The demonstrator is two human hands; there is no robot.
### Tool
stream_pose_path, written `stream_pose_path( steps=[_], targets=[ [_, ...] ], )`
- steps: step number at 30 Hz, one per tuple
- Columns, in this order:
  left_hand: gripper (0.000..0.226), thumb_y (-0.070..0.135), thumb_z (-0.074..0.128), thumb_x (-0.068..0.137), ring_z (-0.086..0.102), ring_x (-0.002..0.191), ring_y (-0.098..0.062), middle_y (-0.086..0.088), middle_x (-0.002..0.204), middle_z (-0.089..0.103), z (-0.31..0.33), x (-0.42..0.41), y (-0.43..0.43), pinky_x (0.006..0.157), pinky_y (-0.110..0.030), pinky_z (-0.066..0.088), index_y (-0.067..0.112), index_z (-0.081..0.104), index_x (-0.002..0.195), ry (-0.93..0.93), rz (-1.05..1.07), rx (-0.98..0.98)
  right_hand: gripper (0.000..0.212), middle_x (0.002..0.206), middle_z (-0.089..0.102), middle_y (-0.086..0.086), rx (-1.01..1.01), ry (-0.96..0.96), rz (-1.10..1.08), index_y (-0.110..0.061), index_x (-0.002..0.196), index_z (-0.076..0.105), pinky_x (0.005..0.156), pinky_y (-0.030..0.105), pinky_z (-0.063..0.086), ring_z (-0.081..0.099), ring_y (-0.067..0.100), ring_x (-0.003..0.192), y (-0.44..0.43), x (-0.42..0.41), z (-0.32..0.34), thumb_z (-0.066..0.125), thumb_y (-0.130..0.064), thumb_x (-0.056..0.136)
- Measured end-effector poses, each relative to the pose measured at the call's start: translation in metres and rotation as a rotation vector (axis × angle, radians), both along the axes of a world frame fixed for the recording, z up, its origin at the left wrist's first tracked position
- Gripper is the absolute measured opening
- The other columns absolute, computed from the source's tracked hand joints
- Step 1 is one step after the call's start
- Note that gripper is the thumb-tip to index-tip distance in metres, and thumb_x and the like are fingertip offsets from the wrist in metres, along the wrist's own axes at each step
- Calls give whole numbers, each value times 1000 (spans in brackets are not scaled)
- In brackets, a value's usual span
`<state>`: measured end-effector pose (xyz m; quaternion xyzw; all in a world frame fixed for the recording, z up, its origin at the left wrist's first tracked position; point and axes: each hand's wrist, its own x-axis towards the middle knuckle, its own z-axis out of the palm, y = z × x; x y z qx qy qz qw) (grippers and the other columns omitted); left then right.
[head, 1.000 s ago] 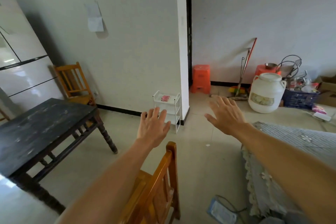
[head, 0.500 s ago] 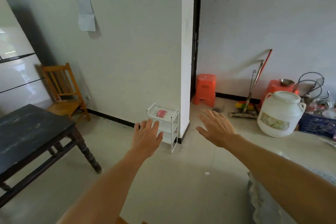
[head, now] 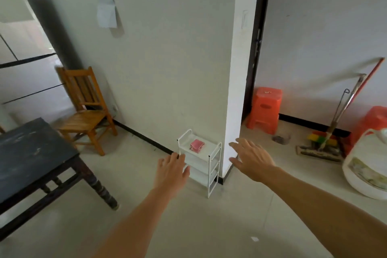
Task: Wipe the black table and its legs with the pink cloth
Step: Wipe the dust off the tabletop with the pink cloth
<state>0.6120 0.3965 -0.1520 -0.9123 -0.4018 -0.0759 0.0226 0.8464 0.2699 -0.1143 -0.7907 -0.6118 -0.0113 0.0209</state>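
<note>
Far left: pale fridge (head: 23,81) against the wall. In front of it is the black wooden table (head: 31,153), its surface scuffed and streaked pale. Only its right end is in frame. One turned table leg (head: 100,188) and the lower rails are visible, with no cloth near them. Behind the table, an orange-brown slatted wooden chair (head: 83,111) stands by the wall.

Centre: left hand (head: 172,170) is stretched forward, fingers straight and loosely spread, holding nothing. Its fingertips overlap the near-left corner of the small white wire shelf rack (head: 217,153); can't confirm contact. The folded pink cloth (head: 197,146) lies on the rack's top shelf, at the foot of the white wall corner. Neither of the hands is on it. Right hand (head: 251,158) is also out flat, fingers spread wide, empty, just right of the rack.

Right: orange plastic stool (head: 265,109) past the doorway, mop (head: 322,146) leaning on the far wall, big white plastic jar (head: 366,172) at the frame edge.

Status, my read: zero wiping done. This is the fetch step, and the cloth is not yet picked up. Remaining: grab the cloth off the top shelf, carry it left to the table, wipe the surface, then all legs and rails. The table is well apart from the rack, so a walk over is needed. Effectively 0% of the real work is done.
</note>
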Motion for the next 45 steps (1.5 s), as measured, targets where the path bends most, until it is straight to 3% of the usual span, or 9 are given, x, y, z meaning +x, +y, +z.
stream_pose_path(
  steps=[4,7,10,13,17,29,36,40,45],
  targets=[
    [37,41,40,98,52,108,-23,-2,122,54,-10,48,42,92,-37,36,18,48,127,33,42,-20,54,154,28,3,-75,10,53,-25,148,27,103,37,41,40,24,133,68,61,-20,34,-49,101],
    [32,39,50,92,60,91,-23,-3,106,61,-18,69,69,80,-39,46,17,58,114,18,69,-31,53,153,29,2,-123,29,93,-25,148,27,99,35,44,43,22,131,114,90,-32,34,-48,101],
    [37,42,40,86,61,80,-24,-2,95,62,-28,79,108,70,-38,48,17,61,103,62,147,-58,53,153,29,2,-151,78,136,-25,148,27,99,36,44,43,22,132,165,105,-48,35,-48,101],
    [46,43,32,88,59,90,-28,-6,104,60,-49,87,151,77,-41,45,15,58,114,91,195,-125,53,154,29,2,-199,117,180,-25,147,29,101,37,43,42,23,132,212,111,-77,36,-48,100],
    [41,38,40,97,54,105,-27,-7,119,55,-85,106,214,88,-40,40,14,50,128,114,164,-193,53,154,28,2,-259,142,196,-24,147,29,102,37,41,42,23,132,276,125,-122,36,-48,100],
    [37,37,41,98,54,99,-29,-8,112,55,-176,165,468,82,-40,39,12,50,125,171,-18,-355,55,148,33,4,-497,188,38,-22,148,27,94,35,47,46,23,126,480,161,-232,35,-48,100],
    [42,42,32,100,51,106,-25,-6,121,51,-271,221,542,89,-37,42,15,42,131,167,-29,-441,56,143,39,3,-496,271,-7,-18,140,36,91,29,44,48,20,118,548,166,-313,32,-54,98],
    [39,42,32,100,52,101,-22,-5,118,52,-344,240,566,88,-39,45,16,42,127,82,62,-476,64,148,35,9,-383,381,-234,-17,140,35,102,38,42,41,27,130,575,161,-389,51,-56,92],
    [39,42,25,100,53,88,-24,-7,104,55,-411,251,574,77,-38,43,15,44,121,9,83,-507,78,153,29,11,-266,417,-321,-11,147,30,118,48,22,23,32,143,574,140,-469,64,-47,86]
  ],
)
